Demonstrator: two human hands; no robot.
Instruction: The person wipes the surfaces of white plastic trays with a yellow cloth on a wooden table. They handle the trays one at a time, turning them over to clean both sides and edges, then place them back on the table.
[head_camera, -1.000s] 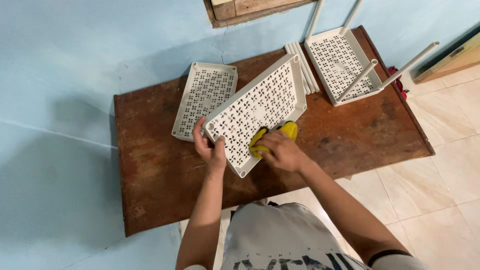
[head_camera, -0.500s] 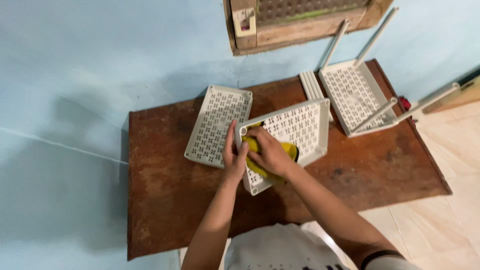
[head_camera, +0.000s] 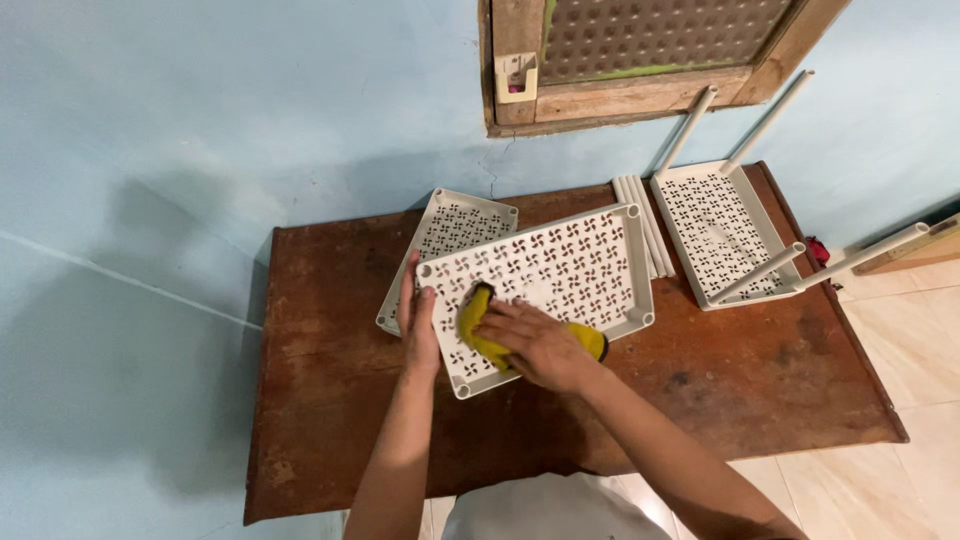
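Observation:
A white perforated plastic shelf tray (head_camera: 575, 265) lies on the brown wooden table (head_camera: 330, 420), partly over a second white tray (head_camera: 455, 225). My left hand (head_camera: 420, 325) grips the near-left edge of the upper tray. My right hand (head_camera: 535, 345) presses a yellow cloth (head_camera: 478, 320) flat onto that tray's surface near its front-left part. Part of the cloth also shows past my wrist.
A third white tray (head_camera: 715, 225) with several white tubes standing in its corners sits at the table's right end. Loose white tubes (head_camera: 645, 215) lie between the trays. A wooden-framed window (head_camera: 640, 60) is set in the blue wall. Tiled floor lies to the right.
The tray I hold has been lowered from a tilted pose to lie flatter. My right hand with the cloth has slid over it. The view has tipped up toward the wall.

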